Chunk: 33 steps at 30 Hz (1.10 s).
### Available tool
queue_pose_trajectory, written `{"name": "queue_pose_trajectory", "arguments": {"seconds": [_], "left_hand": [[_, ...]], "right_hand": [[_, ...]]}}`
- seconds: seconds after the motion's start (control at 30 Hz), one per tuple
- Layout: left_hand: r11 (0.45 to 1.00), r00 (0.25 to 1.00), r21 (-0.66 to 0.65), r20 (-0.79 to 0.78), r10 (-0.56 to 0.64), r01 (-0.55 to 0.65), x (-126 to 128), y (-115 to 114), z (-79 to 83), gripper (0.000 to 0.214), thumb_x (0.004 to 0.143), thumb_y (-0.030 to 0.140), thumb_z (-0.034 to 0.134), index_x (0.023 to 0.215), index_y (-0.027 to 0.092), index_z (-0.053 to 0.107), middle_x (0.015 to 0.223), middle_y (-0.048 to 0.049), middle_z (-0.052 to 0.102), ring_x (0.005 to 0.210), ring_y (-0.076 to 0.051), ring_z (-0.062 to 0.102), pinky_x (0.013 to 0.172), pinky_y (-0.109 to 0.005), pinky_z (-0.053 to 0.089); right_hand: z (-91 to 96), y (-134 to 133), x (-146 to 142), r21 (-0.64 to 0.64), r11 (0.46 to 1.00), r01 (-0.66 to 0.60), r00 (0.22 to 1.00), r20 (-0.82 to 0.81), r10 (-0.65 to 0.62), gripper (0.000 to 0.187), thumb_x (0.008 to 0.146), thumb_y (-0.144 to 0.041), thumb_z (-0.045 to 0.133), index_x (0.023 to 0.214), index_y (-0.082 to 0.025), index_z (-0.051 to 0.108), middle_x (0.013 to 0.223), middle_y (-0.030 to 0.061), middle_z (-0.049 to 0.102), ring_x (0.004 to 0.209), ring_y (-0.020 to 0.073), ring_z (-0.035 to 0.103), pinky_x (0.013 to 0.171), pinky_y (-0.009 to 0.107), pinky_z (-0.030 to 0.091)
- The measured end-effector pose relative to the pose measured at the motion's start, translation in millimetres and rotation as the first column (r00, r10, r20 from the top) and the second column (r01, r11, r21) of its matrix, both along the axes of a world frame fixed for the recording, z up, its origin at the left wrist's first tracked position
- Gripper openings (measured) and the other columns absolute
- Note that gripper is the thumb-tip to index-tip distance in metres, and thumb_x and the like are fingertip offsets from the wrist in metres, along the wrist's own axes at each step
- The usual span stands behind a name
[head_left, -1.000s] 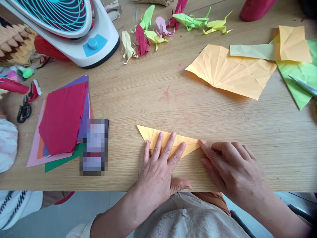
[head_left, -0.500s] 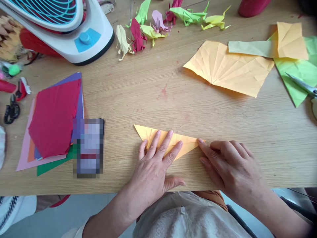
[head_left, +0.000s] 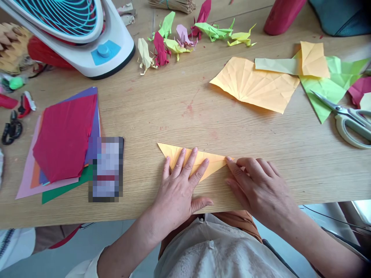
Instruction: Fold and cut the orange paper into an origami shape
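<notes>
On the wooden table lies a folded yellow-orange sheet of origami paper (head_left: 216, 163), shaped as a long flat triangle with crease lines across it. My left hand (head_left: 178, 189) rests flat on its left and middle part, fingers spread, thumb out to the side on the table. With its index fingertip, my right hand (head_left: 259, 187) presses the paper's right-hand tip. The right thumb stands apart from that finger, and the other right fingers are curled. The paper's lower left part is hidden under my left hand.
A stack of coloured paper (head_left: 65, 141) and a blurred phone-like device (head_left: 106, 170) lie left. Folded paper insects (head_left: 162, 50) stand at the back beside a white fan (head_left: 113, 42). Creased orange paper (head_left: 255, 87), green paper (head_left: 315, 96) and scissors (head_left: 344, 116) lie right.
The view has shifted slightly right, bringing the whole scissors into sight. Both hands keep the same places on the folded paper; no clear change in the fold shows.
</notes>
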State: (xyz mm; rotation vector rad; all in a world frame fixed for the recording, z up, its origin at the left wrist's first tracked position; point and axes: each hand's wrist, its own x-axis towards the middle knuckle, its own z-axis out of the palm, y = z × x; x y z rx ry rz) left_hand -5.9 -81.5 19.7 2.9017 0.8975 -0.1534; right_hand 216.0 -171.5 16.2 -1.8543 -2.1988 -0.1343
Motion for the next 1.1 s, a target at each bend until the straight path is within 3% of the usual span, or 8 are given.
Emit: {"name": "queue_pose_trajectory", "arguments": {"seconds": [0.1,0.23,0.33,0.43,0.7,0.9,1.1], "left_hand": [[1.0,1.0,-0.003,-0.007,0.012,-0.012,1,-1,0.2,0.091,0.092,0.076,0.039,0.165,0.026,0.016,0.172,-0.0155,0.014,0.156,-0.044,0.018,0.117,-0.071,0.024],[1.0,1.0,-0.005,0.019,0.012,-0.012,0,-2,-0.7,0.089,0.093,0.075,0.036,0.165,0.027,0.015,0.173,-0.0142,0.012,0.156,-0.043,0.018,0.117,-0.071,0.024],[1.0,0.999,-0.006,0.037,0.013,-0.013,0,-1,-1.7,0.09,0.093,0.077,0.033,0.165,0.027,0.013,0.173,-0.0136,0.013,0.156,-0.043,0.018,0.117,-0.071,0.024],[1.0,0.999,-0.012,0.041,0.008,-0.007,0,0,-1.5,0.092,0.092,0.078,0.032,0.165,0.025,0.013,0.173,-0.0137,0.013,0.156,-0.043,0.017,0.117,-0.07,0.025],[1.0,1.0,-0.012,0.009,-0.01,0.01,-16,12,-1.2,0.088,0.095,0.075,0.027,0.165,0.024,0.012,0.172,-0.014,0.015,0.156,-0.04,0.02,0.117,-0.068,0.025],[0.999,0.999,-0.01,-0.006,0.05,-0.05,-35,24,-2.2,0.086,0.098,0.071,0.028,0.165,0.02,0.009,0.172,-0.0128,0.015,0.158,-0.039,0.013,0.12,-0.067,0.019],[0.997,0.997,-0.014,-0.011,0.073,-0.074,-35,23,-2.0,0.084,0.101,0.067,0.023,0.165,0.015,0.006,0.172,-0.0127,0.015,0.159,-0.037,0.008,0.123,-0.064,0.014]], "right_hand": [[3.2,1,-10,0.015,1.0,0.012,0.999,-0.043,-0.011,0.045,0.104,-0.034,0.048,0.132,-0.001,0.061,0.108,0.0179,0.065,0.09,0.0276,0.055,0.073,0.04,0.044],[-0.6,4,-23,0.021,0.998,-0.067,0.993,-0.096,0.069,0.052,0.105,-0.038,0.046,0.139,0.0,0.055,0.135,0.0232,0.06,0.112,0.0321,0.056,0.089,0.045,0.045],[-7.1,5,-27,-0.007,0.995,-0.095,0.989,-0.11,0.094,0.052,0.106,-0.036,0.044,0.141,0.0,0.052,0.146,0.0217,0.057,0.124,0.0325,0.054,0.108,0.05,0.037],[-11.3,4,-27,-0.01,0.996,-0.092,0.99,-0.108,0.091,0.051,0.105,-0.032,0.044,0.145,0.0,0.049,0.149,0.0191,0.056,0.126,0.0312,0.054,0.117,0.053,0.027],[-10.6,2,-27,-0.034,0.997,-0.065,0.987,-0.151,0.059,0.048,0.106,-0.03,0.043,0.146,-0.005,0.05,0.153,0.0137,0.055,0.129,0.0266,0.058,0.125,0.05,0.015],[-9.6,2,-27,-0.05,0.997,-0.053,0.987,-0.153,0.045,0.047,0.106,-0.029,0.043,0.147,-0.008,0.05,0.153,0.0123,0.055,0.128,0.0257,0.058,0.126,0.05,0.015],[-10.7,0,-27,-0.082,0.995,-0.059,0.989,-0.14,0.047,0.051,0.106,-0.032,0.044,0.151,-0.009,0.046,0.157,0.0132,0.051,0.135,0.0271,0.054,0.126,0.054,0.014]]}}
